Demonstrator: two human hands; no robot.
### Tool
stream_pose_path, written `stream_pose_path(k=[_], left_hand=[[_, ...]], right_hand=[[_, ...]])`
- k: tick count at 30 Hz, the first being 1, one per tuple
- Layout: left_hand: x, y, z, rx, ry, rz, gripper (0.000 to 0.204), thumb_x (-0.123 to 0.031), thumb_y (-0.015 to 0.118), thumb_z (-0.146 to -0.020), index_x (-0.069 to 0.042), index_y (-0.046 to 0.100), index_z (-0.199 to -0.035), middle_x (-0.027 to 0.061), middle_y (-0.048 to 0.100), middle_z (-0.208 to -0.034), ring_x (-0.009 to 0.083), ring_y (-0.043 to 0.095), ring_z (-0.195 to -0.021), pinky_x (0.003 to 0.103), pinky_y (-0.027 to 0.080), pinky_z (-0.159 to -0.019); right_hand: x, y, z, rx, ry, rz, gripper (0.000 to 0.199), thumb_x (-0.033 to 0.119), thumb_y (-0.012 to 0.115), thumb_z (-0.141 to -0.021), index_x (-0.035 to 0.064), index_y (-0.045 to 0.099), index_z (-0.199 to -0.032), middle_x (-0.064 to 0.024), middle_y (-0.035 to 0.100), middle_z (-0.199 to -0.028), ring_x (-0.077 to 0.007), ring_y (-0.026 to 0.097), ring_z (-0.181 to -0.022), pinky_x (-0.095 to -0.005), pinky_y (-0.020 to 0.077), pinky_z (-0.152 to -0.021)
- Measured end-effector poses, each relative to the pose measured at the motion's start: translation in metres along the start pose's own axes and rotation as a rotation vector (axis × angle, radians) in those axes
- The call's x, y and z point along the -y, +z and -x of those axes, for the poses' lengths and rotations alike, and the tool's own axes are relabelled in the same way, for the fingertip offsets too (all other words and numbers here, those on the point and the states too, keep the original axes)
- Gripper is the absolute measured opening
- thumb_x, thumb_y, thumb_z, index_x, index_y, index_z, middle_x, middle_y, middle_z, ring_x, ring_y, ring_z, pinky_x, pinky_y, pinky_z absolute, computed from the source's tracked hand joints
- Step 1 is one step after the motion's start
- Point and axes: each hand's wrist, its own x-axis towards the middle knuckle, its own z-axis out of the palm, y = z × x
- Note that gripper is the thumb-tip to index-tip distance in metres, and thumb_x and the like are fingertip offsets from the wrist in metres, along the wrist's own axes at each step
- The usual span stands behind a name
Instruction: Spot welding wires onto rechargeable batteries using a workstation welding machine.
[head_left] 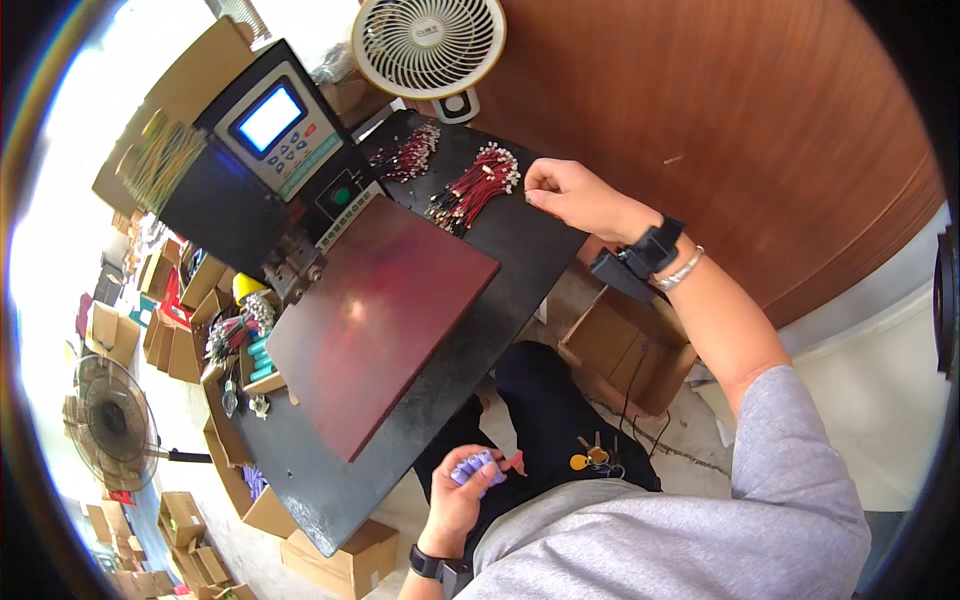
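Purple cylinders (474, 466) fill the curled left hand (460, 500), just outside the desk's (540, 235) near edge; a slackened grip could drop 1. The right hand (572, 196) narrows beside red-and-black wires (474, 190) near the desk's right edge; I cannot tell whether it holds any. Tangling could drag several off.

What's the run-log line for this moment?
left hand: holding purple cylinders | right hand: beside red-black wire bundle, grip unclear | machine screen: lit
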Motion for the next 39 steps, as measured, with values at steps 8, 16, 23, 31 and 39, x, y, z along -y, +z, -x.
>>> stream_pose_path(k=[8, 16, 23, 31, 39], left_hand=[[-0.082, -0.025, 0.034, 0.005, 0.502, 0.081, 0.027, -0.011, 0.064, -0.074, 0.0, 0.051, -0.095, 0.0115, 0.058, -0.086, 0.0228, 0.059, -0.083, 0.033, 0.046, -0.075], [-0.148, -0.051, 0.035, -0.205, 0.64, -0.257, 0.02, -0.004, 0.06, -0.077, 0.001, 0.053, -0.095, 0.0064, 0.059, -0.087, 0.0123, 0.056, -0.079, 0.024, 0.045, -0.07], [-0.158, -0.059, -0.026, -0.19, 0.681, -0.481, 0.018, -0.004, 0.063, -0.074, -0.003, 0.057, -0.091, -0.0008, 0.057, -0.081, 0.0052, 0.05, -0.072, 0.02, 0.043, -0.066], [-0.175, -0.056, -0.068, -0.316, 0.643, -0.713, 0.016, -0.005, 0.062, -0.073, -0.001, 0.058, -0.088, 0.0018, 0.059, -0.072, 0.0064, 0.053, -0.066, 0.021, 0.044, -0.061], [-0.181, -0.058, -0.097, -0.277, 0.673, -0.861, 0.017, -0.007, 0.064, -0.073, -0.002, 0.058, -0.087, 0.0019, 0.058, -0.071, 0.0073, 0.052, -0.063, 0.022, 0.043, -0.059]], right_hand=[[0.088, 0.031, 0.039, 0.21, -0.066, -0.088, 0.007, 0.009, 0.058, -0.079, 0.0028, 0.055, -0.077, 0.0038, 0.051, -0.07, -0.0034, 0.044, -0.066, -0.0193, 0.0377, -0.06], [0.121, 0.074, 0.036, 0.324, -0.086, -0.059, 0.007, 0.01, 0.059, -0.078, 0.0031, 0.057, -0.079, 0.0048, 0.05, -0.069, -0.003, 0.043, -0.065, -0.0186, 0.0369, -0.06], [0.117, 0.098, 0.026, 0.412, -0.011, -0.209, 0.008, 0.011, 0.057, -0.079, 0.0023, 0.057, -0.078, 0.0045, 0.05, -0.069, -0.0027, 0.044, -0.065, -0.018, 0.037, -0.059], [0.088, 0.119, -0.016, 0.473, -0.056, -0.215, 0.008, 0.01, 0.057, -0.079, 0.002, 0.057, -0.079, 0.003, 0.052, -0.07, -0.0032, 0.045, -0.064, -0.0184, 0.0376, -0.058], [0.077, 0.129, -0.046, 0.496, -0.099, -0.139, 0.01, 0.011, 0.057, -0.08, 0.0015, 0.057, -0.079, 0.0027, 0.052, -0.069, -0.0039, 0.045, -0.063, -0.0187, 0.0378, -0.057]])
